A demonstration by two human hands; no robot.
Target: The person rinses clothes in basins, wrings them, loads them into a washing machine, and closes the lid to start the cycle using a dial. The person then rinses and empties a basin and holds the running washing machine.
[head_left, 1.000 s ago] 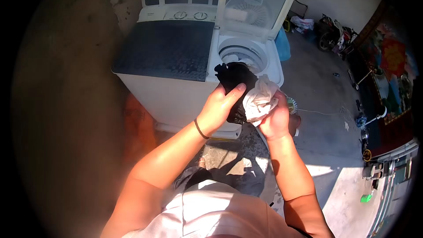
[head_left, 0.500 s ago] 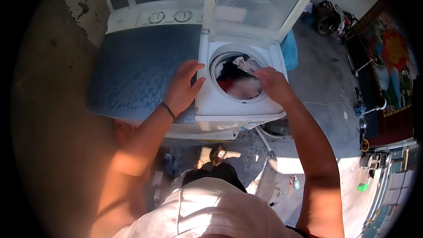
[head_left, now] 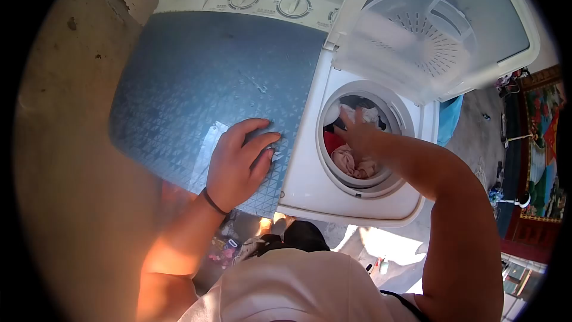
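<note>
My right hand reaches into the round spin tub of the washing machine, its fingers spread over the laundry. White cloth lies under the fingertips, with a pink bundle and some red and dark cloth around it. My left hand is over the closed blue lid on the machine's left side, fingers apart and holding nothing. A dark band circles the left wrist.
The spin tub's lid stands raised behind the opening. Two large knobs show on the control panel. A blue bag is at the machine's right, and a small bottle stands on the floor.
The black and white cloths left both hands and lie in the tub. My right hand moved down inside it, while my left came over the blue lid. The view is closer to the machine.
</note>
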